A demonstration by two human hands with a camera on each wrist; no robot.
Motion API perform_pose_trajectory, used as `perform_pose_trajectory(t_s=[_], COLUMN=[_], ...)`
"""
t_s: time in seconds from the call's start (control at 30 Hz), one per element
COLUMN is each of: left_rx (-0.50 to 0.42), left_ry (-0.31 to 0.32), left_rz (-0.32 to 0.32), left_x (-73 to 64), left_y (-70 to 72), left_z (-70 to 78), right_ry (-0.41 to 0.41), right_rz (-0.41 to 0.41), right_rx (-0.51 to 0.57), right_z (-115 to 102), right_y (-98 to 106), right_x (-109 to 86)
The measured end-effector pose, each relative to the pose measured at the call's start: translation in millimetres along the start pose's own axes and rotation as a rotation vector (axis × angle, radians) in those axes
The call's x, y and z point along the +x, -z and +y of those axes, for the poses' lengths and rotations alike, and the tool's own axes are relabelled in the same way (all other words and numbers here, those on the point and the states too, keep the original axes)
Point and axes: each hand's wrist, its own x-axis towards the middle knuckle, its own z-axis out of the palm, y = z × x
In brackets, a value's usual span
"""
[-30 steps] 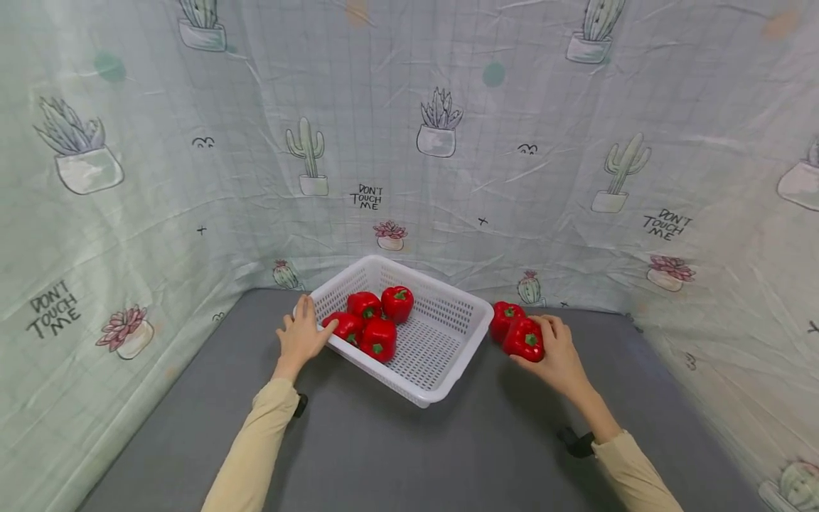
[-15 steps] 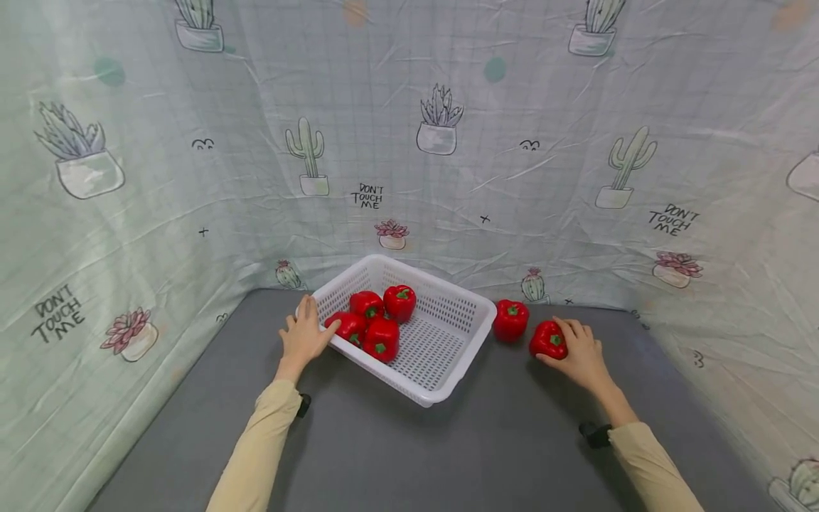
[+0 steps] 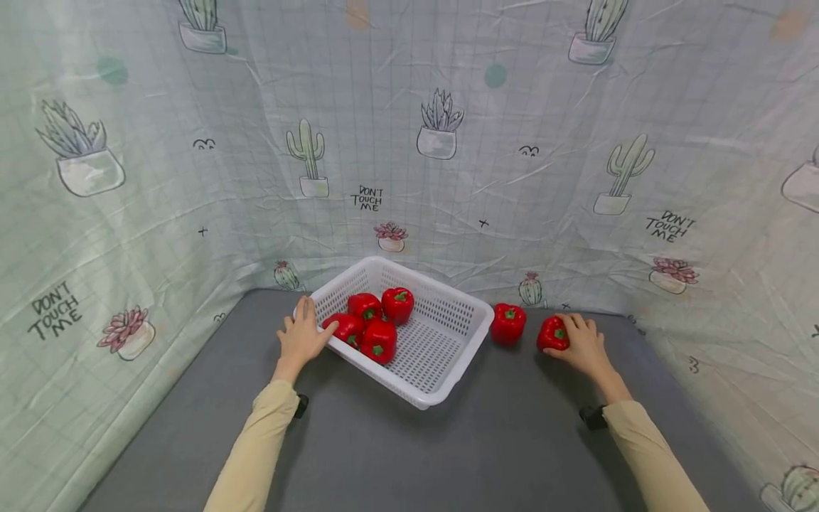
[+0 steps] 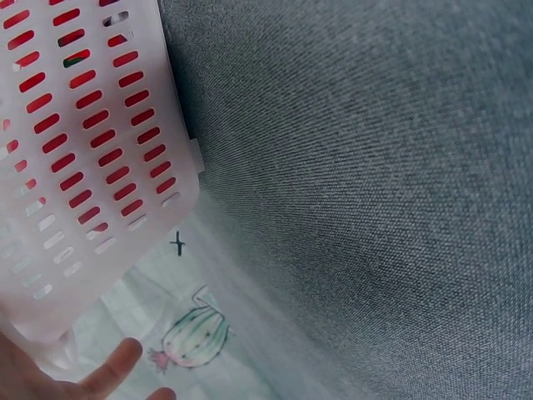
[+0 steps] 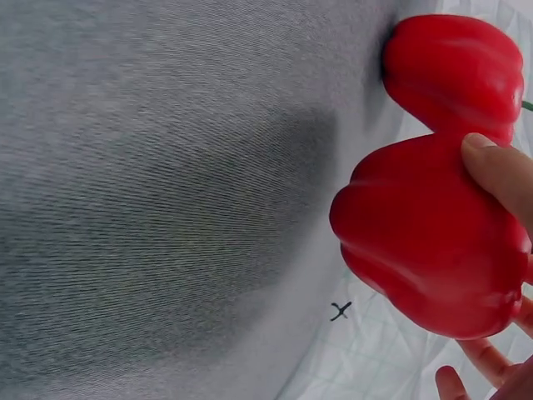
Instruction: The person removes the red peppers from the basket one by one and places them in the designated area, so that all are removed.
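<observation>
Grey table [image 3: 384, 455], cactus-print cloth [image 3: 486, 178] behind. My right hand [image 3: 582, 348] holds a red bell pepper [image 3: 553, 334], right of the white basket [image 3: 425, 352], second pepper [image 3: 508, 325] between. My left hand [image 3: 302, 340], fingers spread, touches the basket's left end.

The basket [image 3: 430, 355] looks like smooth plastic, the peppers [image 3: 378, 341] in it glossy; the counter [image 3: 409, 462] beneath it matt, finely textured cloth; the sheet [image 3: 384, 107] behind it wrinkled, faintly shiny.

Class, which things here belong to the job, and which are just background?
Job:
Left hand at white perforated basket
Four red bell peppers inside
One bell pepper outside
Right hand gripping another bell pepper

Background:
Grey tabletop
Cactus-print sheet
</observation>
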Motion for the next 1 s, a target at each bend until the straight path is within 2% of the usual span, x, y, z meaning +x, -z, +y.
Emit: perform_pose_trajectory(t_s=[0.4, 0.57, 0.6, 0.8, 0.83, 1.0], left_rx=[0.005, -0.008, -0.002, -0.017, -0.028, 0.010], left_ry=[-0.008, 0.000, -0.008, -0.006, 0.003, -0.004], left_rz=[0.013, 0.005, 0.025, 0.031, 0.011, 0.002], left_x=[0.3, -0.1, 3.1, 4.1, 1.5, 1.6], left_y=[-1.4, -1.4, -6.4, -7.6, -2.9, -3.4], left_z=[-1.5, -0.2, -4.0, -5.5, -1.9, -2.4], right_ry=[0.008, 0.021, 0.022, 0.032, 0.032, 0.030], right_rz=[-0.118, -0.146, -0.152, -0.172, -0.172, -0.192], right_rx=[-0.044, -0.050, -0.051, -0.054, -0.055, -0.062], right_z=[-0.3, -1.4, -1.3, -0.8, -0.7, 0.1], right_y=[3.5, -2.3, -4.2, -12.4, -12.7, -13.1], right_x=[20.4, 24.4, 25.0, 28.1, 28.6, 30.6])
